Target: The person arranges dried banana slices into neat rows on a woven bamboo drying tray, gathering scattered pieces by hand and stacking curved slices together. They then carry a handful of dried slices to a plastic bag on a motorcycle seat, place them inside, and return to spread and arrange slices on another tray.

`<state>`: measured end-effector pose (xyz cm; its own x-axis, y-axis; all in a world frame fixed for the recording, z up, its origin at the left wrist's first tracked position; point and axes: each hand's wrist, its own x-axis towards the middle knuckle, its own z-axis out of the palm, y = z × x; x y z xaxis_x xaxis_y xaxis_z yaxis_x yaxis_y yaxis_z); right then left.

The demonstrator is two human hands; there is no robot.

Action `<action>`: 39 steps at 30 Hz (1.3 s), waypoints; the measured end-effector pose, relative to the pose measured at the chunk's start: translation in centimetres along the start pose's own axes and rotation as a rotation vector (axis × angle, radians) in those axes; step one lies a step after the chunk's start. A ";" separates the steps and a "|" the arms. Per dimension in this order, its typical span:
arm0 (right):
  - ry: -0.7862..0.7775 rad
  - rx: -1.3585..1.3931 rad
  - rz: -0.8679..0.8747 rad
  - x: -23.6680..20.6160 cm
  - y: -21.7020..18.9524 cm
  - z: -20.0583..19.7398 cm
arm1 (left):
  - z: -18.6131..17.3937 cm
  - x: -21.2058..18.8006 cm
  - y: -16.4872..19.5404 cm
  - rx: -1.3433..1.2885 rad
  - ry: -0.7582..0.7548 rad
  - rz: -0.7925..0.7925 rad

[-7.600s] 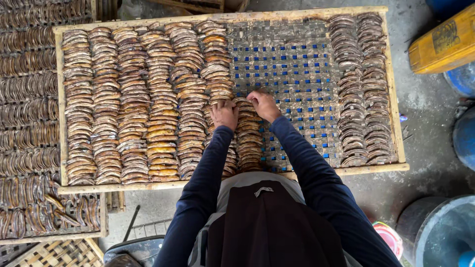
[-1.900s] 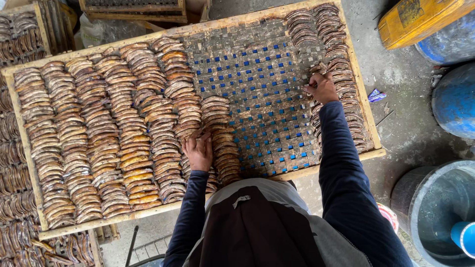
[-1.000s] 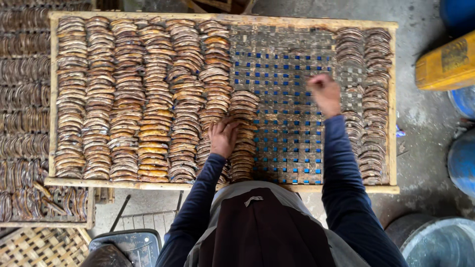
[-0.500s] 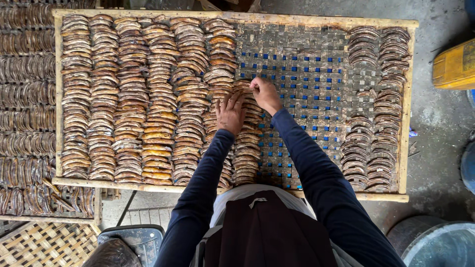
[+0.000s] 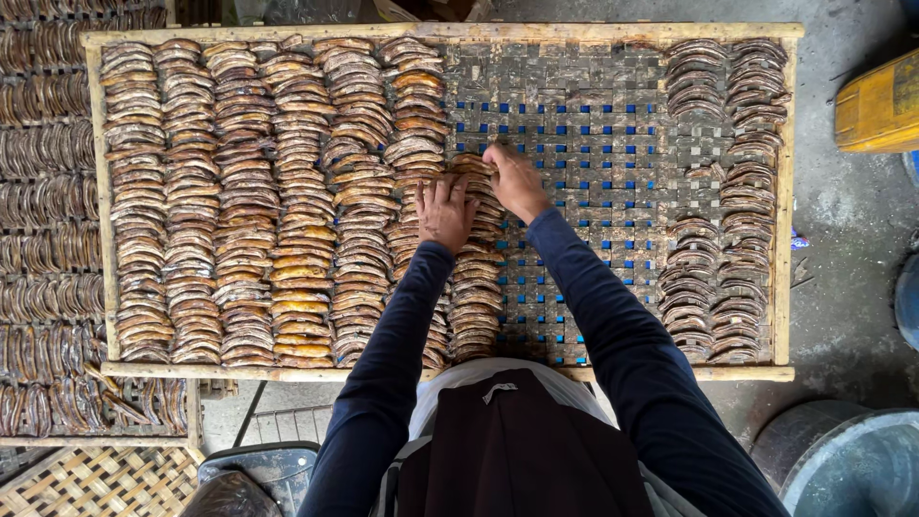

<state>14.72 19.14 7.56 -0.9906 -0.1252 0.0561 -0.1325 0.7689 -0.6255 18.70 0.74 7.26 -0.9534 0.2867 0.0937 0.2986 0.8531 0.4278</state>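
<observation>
Brown, curved dried slices [image 5: 287, 211] lie in neat rows on a big woven tray with a wooden frame [image 5: 440, 32]. The person leans over the tray with both arms stretched out in dark blue sleeves. The left hand [image 5: 444, 211] lies flat, palm down, fingers spread a little, pressing on the short row of slices [image 5: 474, 287] near the middle of the tray. It holds nothing. The right hand [image 5: 515, 180] is just beside it, at the top end of that same row. Its fingers are bent and pinched down onto a slice there, but the slice is too small to see well.

The left part of the tray is full, with about 7 long rows. The middle part is bare, and blue shows through the small holes of the weave [image 5: 593, 144]. On the right side are 2 more rows of darker slices [image 5: 728, 191].

The tray sits above a grey concrete floor [image 5: 842, 239]. Another full tray [image 5: 48, 191] lies to the left. A yellow container [image 5: 876, 105] stands at the right, and a grey bucket [image 5: 852, 469] is at the bottom right. A woven mat [image 5: 96, 483] is at the bottom left.
</observation>
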 end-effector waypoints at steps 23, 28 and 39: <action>0.272 0.100 0.339 -13.1 7.8 -5.9 | -0.3 1.2 -1.5 0.084 0.191 0.167; 0.377 -0.284 0.395 -22.7 12.9 -12.9 | -0.4 -3.3 -1.3 -0.098 0.286 0.198; 0.208 -0.286 0.672 -25.2 13.2 -15.9 | -1.2 -14.0 1.4 -0.249 0.268 0.232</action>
<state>37.39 42.44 10.30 -0.8439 0.5265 -0.1027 0.5259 0.7741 -0.3525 32.46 -2.57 7.64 -0.8494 0.3069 0.4294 0.5183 0.6389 0.5685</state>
